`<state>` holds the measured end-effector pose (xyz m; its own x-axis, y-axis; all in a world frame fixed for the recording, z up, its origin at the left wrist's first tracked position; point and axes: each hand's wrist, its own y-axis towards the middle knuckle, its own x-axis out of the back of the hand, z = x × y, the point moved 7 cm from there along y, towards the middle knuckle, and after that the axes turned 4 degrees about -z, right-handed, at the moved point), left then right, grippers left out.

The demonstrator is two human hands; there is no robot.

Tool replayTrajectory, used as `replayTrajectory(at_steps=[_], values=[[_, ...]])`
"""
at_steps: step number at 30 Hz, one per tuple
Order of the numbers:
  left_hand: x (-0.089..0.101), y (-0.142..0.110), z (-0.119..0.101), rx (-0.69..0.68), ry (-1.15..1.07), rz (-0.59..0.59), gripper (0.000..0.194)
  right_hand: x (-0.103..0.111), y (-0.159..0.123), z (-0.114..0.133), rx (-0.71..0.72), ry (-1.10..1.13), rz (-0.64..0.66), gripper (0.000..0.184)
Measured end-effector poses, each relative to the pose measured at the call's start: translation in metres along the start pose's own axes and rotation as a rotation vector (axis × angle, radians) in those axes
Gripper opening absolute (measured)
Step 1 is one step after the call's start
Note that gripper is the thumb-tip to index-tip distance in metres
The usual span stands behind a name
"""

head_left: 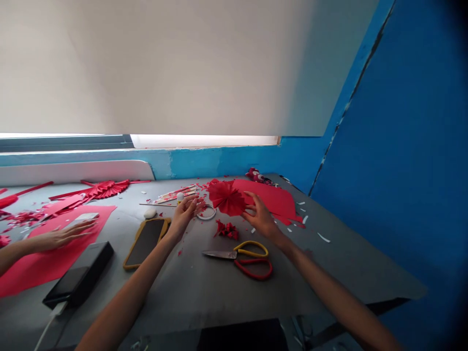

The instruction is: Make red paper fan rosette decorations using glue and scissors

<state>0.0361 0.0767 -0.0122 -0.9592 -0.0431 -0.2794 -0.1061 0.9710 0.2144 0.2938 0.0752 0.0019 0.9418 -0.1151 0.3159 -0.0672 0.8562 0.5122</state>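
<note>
A round red pleated paper rosette (227, 197) is held up a little above the table, with the thumb and fingers of my right hand (263, 217) closed on its right edge. To its left, my left hand (185, 212) has thumb and fingertips drawn together. Whatever may be between them is too small to make out. A roll of white tape (206, 212) lies just beyond those fingertips. Below the rosette sits a pile of crumpled red paper scraps (227, 230). Nearer to me lie scissors (252, 254) with one yellow and one red handle, blades pointing left.
A sheet of red paper (281, 197) lies behind my right hand. A yellow-cased phone (146, 242) and a black power bank (80, 275) with a white cable lie left. Another person's hand (66, 237) rests flat on red paper (34, 273). A red paper fan (107, 189) lies behind.
</note>
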Motion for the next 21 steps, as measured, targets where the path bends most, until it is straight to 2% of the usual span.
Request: replayTrajectory(at_steps=[4, 7, 9, 16, 21], values=[[0.003, 0.004, 0.01, -0.066, 0.341, 0.124, 0.04, 0.025, 0.017, -0.021, 0.089, -0.278, -0.083, 0.053], [-0.007, -0.002, 0.021, -0.188, 0.665, 0.26, 0.029, 0.036, 0.023, -0.036, 0.127, -0.455, -0.088, 0.051], [-0.015, -0.008, 0.028, -0.229, 0.795, 0.314, 0.025, 0.039, 0.025, -0.043, 0.13, -0.556, -0.072, 0.048], [-0.036, -0.019, 0.043, -0.306, 0.926, 0.382, 0.032, 0.034, 0.019, -0.054, 0.056, -0.781, 0.069, 0.037], [-0.038, -0.018, 0.052, -0.345, 1.005, 0.338, 0.025, 0.026, 0.015, -0.055, 0.06, -0.873, 0.15, 0.037]])
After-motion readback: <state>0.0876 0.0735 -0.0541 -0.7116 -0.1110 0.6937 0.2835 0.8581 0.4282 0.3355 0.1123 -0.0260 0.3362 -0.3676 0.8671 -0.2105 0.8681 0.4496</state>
